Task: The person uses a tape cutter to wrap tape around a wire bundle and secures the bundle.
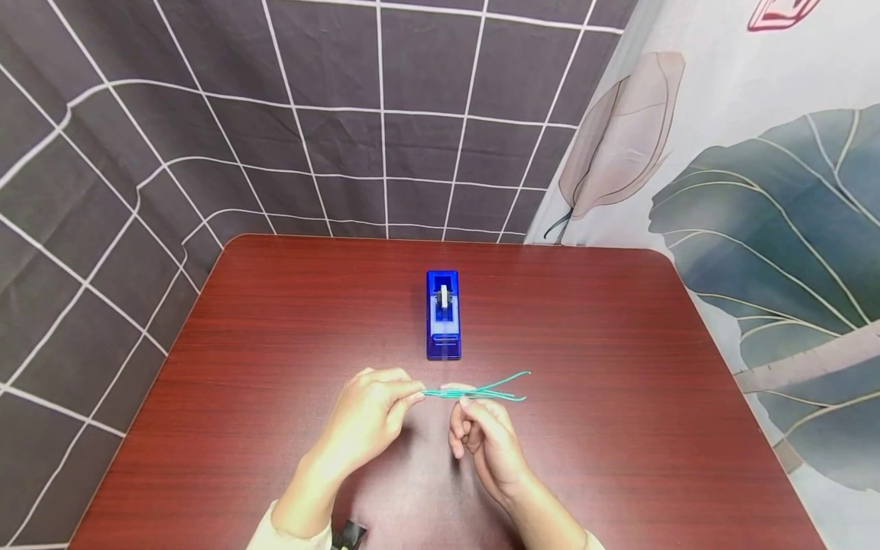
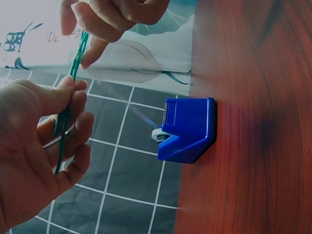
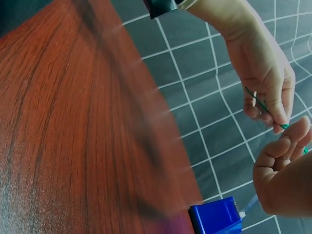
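Several thin green strands (image 1: pixel 505 394) lie bunched between the two hands, above the front middle of the table. My left hand (image 1: pixel 367 416) pinches one end between thumb and fingers; in the left wrist view the strands (image 2: pixel 61 146) run down past the left palm (image 2: pixel 29 146). My right hand (image 1: pixel 491 447) pinches the bunch a little to the right, and the loose ends fan out beyond it. In the right wrist view a short green piece (image 3: pixel 258 101) shows at the left hand (image 3: pixel 265 73), while the right hand (image 3: pixel 282 180) is close beside its fingertips.
A blue tape dispenser (image 1: pixel 443 315) with a small roll stands on the reddish-brown table (image 1: pixel 584 328), just beyond the hands. Dark checked cloth (image 1: pixel 330 137) hangs behind and on the left, and a leaf-patterned white curtain (image 1: pixel 722 92) hangs on the right.
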A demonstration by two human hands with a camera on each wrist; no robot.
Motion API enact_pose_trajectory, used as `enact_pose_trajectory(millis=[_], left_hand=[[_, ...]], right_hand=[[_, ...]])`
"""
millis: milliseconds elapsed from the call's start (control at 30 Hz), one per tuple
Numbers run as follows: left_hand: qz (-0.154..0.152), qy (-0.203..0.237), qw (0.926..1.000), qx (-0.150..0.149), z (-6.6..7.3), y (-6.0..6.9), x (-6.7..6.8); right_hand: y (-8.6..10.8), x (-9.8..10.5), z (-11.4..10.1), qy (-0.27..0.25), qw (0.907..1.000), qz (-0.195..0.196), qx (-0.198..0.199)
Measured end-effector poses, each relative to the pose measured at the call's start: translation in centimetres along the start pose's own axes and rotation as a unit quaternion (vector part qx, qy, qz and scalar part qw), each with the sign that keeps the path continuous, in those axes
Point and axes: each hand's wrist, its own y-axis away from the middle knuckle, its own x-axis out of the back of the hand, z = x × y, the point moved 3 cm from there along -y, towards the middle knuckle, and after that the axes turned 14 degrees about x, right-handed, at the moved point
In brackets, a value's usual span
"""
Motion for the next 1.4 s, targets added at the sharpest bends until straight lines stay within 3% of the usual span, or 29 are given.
enact_pose_trajectory(millis=[233, 367, 467, 567, 600, 667, 733, 833, 933, 1033, 1133, 1200, 1400], left_hand=[[0.0, 0.0, 1.0, 0.0, -0.1, 0.0, -0.1], [0.01, 0.005, 0.9999, -0.006, -0.1, -0.1, -0.1], [0.017, 0.01, 0.9998, -0.009, -0.1, -0.1, 0.0], [0.023, 0.013, 0.9996, -0.011, -0.1, -0.2, 0.0], [0.025, 0.014, 0.9995, -0.012, -0.1, -0.2, 0.0], [0.03, 0.015, 0.9993, -0.015, -0.1, -0.2, 0.0], [0.034, 0.019, 0.9991, -0.019, 0.0, -0.2, 0.1], [0.04, 0.023, 0.9986, -0.024, 0.0, -0.2, 0.0], [0.049, 0.025, 0.9981, -0.03, 0.0, -0.2, -0.1], [0.057, 0.029, 0.9973, -0.035, -0.1, -0.2, -0.2], [0.059, 0.038, 0.9968, -0.038, -0.2, -0.3, -0.2], [0.058, 0.045, 0.9966, -0.038, -0.2, -0.3, -0.2], [0.055, 0.055, 0.9964, -0.036, -0.2, -0.3, -0.4]], right_hand=[[0.1, 0.2, 0.1, 0.015, 0.9997, 0.017, 0.006], [0.1, 0.3, 0.2, 0.059, 0.9979, 0.021, 0.016], [0.0, 0.3, 0.1, 0.128, 0.9916, -0.003, 0.019], [-0.1, 0.1, -0.2, 0.205, 0.975, -0.067, 0.055], [-0.2, 0.0, -0.5, 0.231, 0.9648, -0.093, 0.085], [-0.5, -0.2, -1.3, 0.283, 0.934, -0.134, 0.172], [-0.9, -0.4, -2.4, 0.317, 0.8941, -0.153, 0.277], [-1.7, -0.5, -4.2, 0.354, 0.8307, -0.141, 0.406], [-2.6, -0.7, -5.6, 0.369, 0.7959, -0.13, 0.462], [-3.3, -1.1, -6.3, 0.405, 0.779, -0.138, 0.458], [-3.7, -1.2, -6.5, 0.467, 0.7704, -0.161, 0.403], [-3.8, -1.0, -6.5, 0.518, 0.7581, -0.177, 0.355], [-4.0, -0.4, -6.3, 0.645, 0.6902, -0.217, 0.247]])
